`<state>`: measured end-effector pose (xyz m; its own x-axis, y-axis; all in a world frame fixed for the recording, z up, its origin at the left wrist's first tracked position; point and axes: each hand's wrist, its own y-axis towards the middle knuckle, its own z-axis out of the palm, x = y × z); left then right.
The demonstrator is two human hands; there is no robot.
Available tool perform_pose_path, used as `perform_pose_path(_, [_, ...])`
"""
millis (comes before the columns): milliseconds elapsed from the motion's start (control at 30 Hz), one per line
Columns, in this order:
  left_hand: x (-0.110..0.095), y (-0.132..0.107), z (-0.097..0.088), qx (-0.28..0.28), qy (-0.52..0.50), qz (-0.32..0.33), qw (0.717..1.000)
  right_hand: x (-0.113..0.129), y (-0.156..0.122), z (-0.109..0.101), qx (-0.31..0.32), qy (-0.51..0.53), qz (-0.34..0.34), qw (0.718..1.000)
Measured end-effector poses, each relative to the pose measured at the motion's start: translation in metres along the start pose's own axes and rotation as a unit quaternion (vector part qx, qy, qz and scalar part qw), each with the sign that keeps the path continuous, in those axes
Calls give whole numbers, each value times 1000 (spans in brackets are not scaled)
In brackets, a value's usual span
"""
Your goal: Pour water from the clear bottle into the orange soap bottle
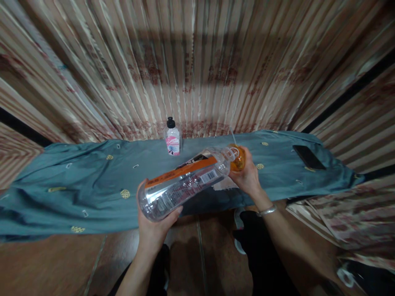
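Note:
A clear plastic bottle [185, 181] with an orange label lies tilted almost flat, its mouth pointing away to the right. My left hand [154, 224] is wrapped round its base. My right hand [247, 176] is closed on a small orange container [239, 160] with a thin straw or stick rising from it. The bottle's mouth meets this container. Both are held above the front edge of a low surface covered in teal cloth [77, 185].
A small clear bottle with a black cap and pink label [173, 139] stands at the back of the teal cloth. A dark phone [308, 157] lies on the cloth at the right. Striped curtain hangs behind. Wooden floor lies below.

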<state>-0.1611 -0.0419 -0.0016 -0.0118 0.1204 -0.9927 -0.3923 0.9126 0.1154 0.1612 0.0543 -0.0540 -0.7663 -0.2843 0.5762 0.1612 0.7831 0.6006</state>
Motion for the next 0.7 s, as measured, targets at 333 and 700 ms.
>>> perform_pose_path(333, [3,0,0,3,3,-3,1000,0,-2,2,-3,-6,-1,1000])
perform_pose_path(700, [2,1,-6,-6,32,1,999,4,-3,-1,-2,-10,-1,1000])
